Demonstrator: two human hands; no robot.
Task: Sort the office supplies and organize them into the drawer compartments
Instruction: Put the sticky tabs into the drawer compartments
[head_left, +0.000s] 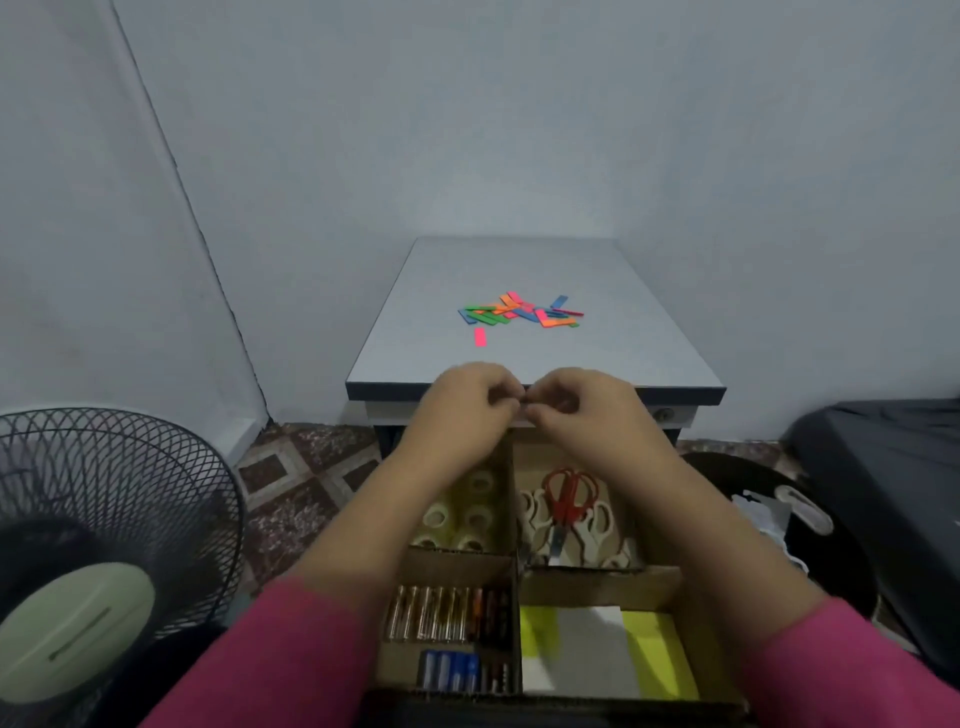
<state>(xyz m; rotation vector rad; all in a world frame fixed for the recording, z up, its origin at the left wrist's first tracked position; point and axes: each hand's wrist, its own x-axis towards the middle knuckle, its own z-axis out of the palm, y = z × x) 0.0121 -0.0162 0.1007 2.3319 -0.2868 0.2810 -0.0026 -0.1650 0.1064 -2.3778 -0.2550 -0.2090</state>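
Both hands, left hand (470, 397) and right hand (576, 402), curl fingertip to fingertip over the drawer (654, 587); I cannot tell what they pinch. The coloured strips (519, 312) lie jumbled mid-table (649, 332), pointing every way, too many to count; one pink strip (479, 336) lies apart, pointing away

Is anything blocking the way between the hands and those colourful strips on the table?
Nothing visible. The hands meet over the table's near edge, and only bare tabletop lies between them and the coloured strips.

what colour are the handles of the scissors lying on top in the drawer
Red, on the top scissors; the pairs beneath have white handles. The head view shows it.
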